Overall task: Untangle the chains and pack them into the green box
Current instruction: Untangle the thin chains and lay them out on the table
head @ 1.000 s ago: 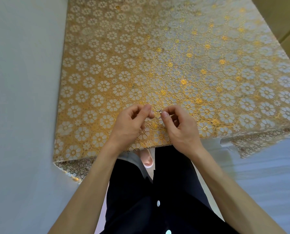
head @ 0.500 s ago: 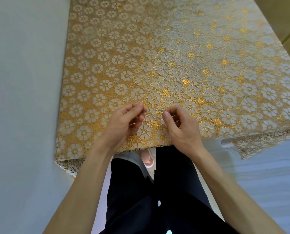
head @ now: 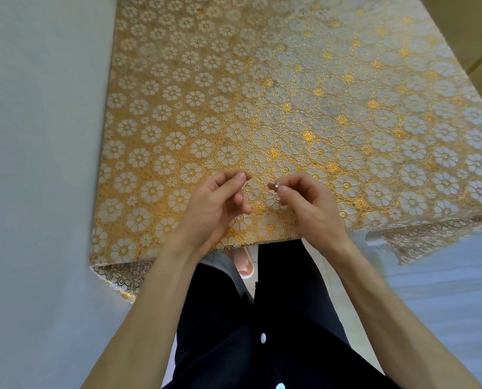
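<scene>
Both my hands hover over the near edge of the table. My right hand (head: 307,209) pinches a small shiny piece of a chain (head: 274,186) between thumb and forefinger. A short way to its left, my left hand (head: 217,203) has thumb and forefinger pressed together in a pinch and the other fingers curled. The chain itself is too fine to make out between the hands. No green box is in view.
A gold and white floral cloth covers the table (head: 262,108) and hangs over its near edge. A pale wall (head: 37,164) runs along the table's left side. My dark-clothed legs and a pink slipper (head: 244,262) show below the edge.
My hands, which met fingertip to fingertip a second ago, have drawn apart sideways. The left hand has moved left and the right hand keeps the shiny piece.
</scene>
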Demonstrator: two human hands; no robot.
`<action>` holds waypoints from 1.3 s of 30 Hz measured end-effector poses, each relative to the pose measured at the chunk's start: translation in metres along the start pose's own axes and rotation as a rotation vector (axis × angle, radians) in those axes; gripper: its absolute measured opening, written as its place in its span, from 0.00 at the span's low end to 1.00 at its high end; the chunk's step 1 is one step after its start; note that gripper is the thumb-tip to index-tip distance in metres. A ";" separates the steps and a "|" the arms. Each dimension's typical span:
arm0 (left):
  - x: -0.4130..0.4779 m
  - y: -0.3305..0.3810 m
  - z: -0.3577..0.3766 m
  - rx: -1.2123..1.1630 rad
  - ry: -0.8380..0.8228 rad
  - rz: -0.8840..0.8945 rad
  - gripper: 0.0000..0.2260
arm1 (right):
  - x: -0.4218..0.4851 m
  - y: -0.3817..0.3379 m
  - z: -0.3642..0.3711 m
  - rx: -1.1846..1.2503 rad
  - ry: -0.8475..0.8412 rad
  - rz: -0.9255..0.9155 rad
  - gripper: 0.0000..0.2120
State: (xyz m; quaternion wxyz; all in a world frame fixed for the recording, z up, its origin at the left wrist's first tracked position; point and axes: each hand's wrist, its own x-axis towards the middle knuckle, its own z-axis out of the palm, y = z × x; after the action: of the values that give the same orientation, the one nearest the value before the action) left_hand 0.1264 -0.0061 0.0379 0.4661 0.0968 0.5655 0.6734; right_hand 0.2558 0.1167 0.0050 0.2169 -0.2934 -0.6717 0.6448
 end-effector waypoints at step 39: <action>-0.002 0.018 -0.009 0.012 0.069 0.071 0.14 | -0.001 0.005 0.001 -0.197 -0.032 -0.029 0.03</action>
State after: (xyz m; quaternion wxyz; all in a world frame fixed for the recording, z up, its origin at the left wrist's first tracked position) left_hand 0.1119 -0.0125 0.0512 0.4213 0.0965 0.5817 0.6891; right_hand 0.2569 0.1155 -0.0003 0.1857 -0.2934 -0.7391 0.5772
